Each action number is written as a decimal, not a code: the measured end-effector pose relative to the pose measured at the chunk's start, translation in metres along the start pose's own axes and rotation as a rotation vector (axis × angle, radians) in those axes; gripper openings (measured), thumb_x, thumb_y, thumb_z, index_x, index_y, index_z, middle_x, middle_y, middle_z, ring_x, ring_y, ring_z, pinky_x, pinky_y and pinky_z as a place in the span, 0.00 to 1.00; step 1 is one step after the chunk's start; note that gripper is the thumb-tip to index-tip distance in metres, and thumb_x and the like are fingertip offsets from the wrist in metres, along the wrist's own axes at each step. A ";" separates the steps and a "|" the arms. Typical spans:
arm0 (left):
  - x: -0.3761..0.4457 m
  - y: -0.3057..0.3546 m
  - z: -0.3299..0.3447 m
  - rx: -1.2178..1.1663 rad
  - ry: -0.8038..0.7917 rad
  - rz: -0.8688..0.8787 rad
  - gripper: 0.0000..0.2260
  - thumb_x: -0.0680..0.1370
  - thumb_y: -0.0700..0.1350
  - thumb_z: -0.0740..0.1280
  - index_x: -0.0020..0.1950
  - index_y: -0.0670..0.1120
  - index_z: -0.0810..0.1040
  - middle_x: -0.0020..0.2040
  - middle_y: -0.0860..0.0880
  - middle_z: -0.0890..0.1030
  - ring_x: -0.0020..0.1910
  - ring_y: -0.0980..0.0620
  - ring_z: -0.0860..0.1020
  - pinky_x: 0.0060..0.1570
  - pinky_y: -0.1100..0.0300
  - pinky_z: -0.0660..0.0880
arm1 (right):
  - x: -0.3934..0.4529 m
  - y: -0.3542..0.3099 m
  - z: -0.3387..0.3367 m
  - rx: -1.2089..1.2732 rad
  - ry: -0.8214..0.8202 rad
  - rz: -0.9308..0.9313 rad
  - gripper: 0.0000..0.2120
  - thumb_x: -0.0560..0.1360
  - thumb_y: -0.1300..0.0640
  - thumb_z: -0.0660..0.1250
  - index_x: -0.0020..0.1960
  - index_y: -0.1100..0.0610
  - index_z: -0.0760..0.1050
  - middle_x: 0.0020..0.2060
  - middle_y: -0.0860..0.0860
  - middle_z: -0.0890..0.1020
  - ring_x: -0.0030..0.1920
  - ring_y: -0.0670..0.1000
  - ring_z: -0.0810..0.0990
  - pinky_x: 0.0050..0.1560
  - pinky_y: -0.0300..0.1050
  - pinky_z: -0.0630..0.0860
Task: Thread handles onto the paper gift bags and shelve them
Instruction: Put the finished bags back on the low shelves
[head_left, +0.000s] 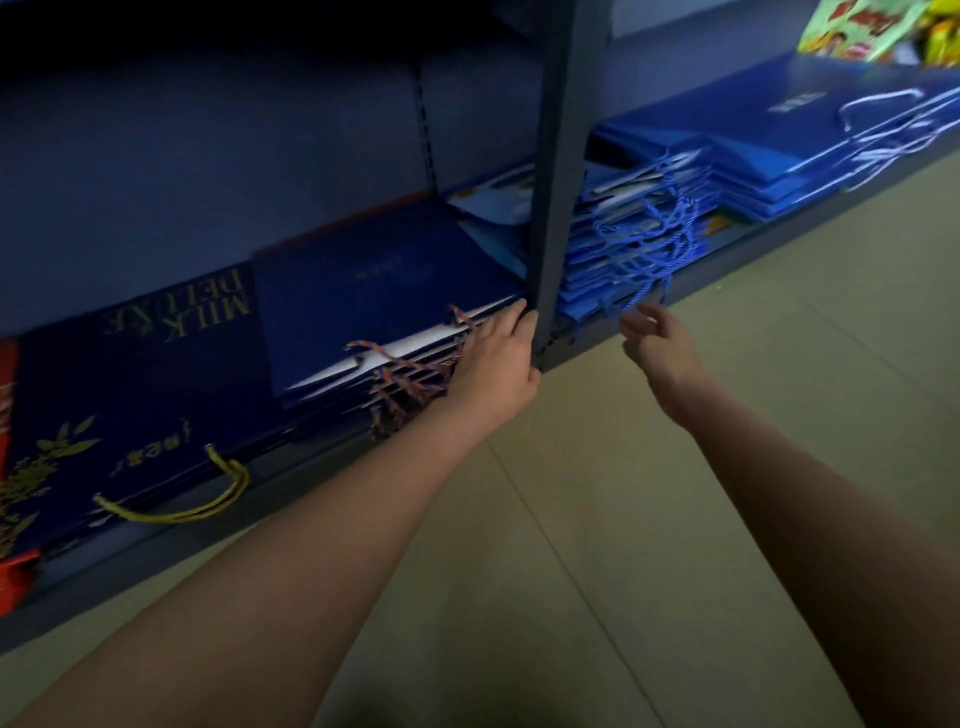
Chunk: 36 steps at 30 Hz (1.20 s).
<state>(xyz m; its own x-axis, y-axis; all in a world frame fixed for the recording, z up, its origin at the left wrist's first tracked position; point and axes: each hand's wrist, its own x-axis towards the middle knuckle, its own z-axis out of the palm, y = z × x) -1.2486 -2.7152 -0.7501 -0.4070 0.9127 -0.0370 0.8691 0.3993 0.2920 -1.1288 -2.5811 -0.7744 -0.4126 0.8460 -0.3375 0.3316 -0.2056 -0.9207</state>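
Note:
A stack of dark blue paper gift bags (374, 296) lies flat on the low shelf (291, 457), their orange-and-blue cord handles (410, 384) hanging over the front edge. My left hand (493, 364) rests against the right end of this stack, fingers straight and touching the bag edges beside the upright post (558, 171). My right hand (657, 343) hovers in front of the shelf edge, fingers loosely curled, holding nothing, just below a stack of lighter blue bags (623, 244) with blue cord handles (654, 228).
Further left lie navy bags (130, 395) with gold print and a yellow cord handle (208, 499). More blue bags (789, 135) with white cords are piled at the far right. A beige tiled floor (649, 519) spreads in front of the shelf.

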 end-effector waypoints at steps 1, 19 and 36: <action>0.009 0.006 0.004 0.012 -0.034 -0.006 0.28 0.78 0.42 0.60 0.76 0.45 0.54 0.77 0.45 0.51 0.75 0.47 0.53 0.72 0.53 0.52 | 0.007 -0.001 -0.001 0.045 -0.010 0.023 0.24 0.78 0.70 0.56 0.73 0.61 0.58 0.66 0.57 0.72 0.66 0.53 0.71 0.64 0.46 0.70; 0.089 0.027 0.063 1.225 -0.238 0.260 0.30 0.83 0.47 0.49 0.72 0.37 0.31 0.75 0.41 0.33 0.74 0.43 0.33 0.70 0.46 0.35 | 0.074 0.006 -0.008 0.304 -0.193 -0.001 0.33 0.74 0.74 0.55 0.73 0.47 0.61 0.72 0.51 0.61 0.70 0.52 0.64 0.64 0.47 0.69; 0.083 0.029 0.075 1.275 -0.184 0.201 0.27 0.83 0.47 0.44 0.71 0.34 0.31 0.74 0.35 0.35 0.73 0.37 0.37 0.69 0.46 0.33 | 0.104 -0.016 -0.007 0.449 0.041 0.067 0.23 0.76 0.73 0.52 0.68 0.60 0.70 0.62 0.60 0.75 0.58 0.58 0.76 0.55 0.44 0.75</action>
<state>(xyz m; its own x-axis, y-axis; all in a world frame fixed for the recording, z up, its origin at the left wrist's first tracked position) -1.2363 -2.6209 -0.8161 -0.2837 0.9235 -0.2582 0.6048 -0.0366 -0.7955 -1.1707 -2.4861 -0.7933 -0.3659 0.8405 -0.3996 -0.0477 -0.4457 -0.8939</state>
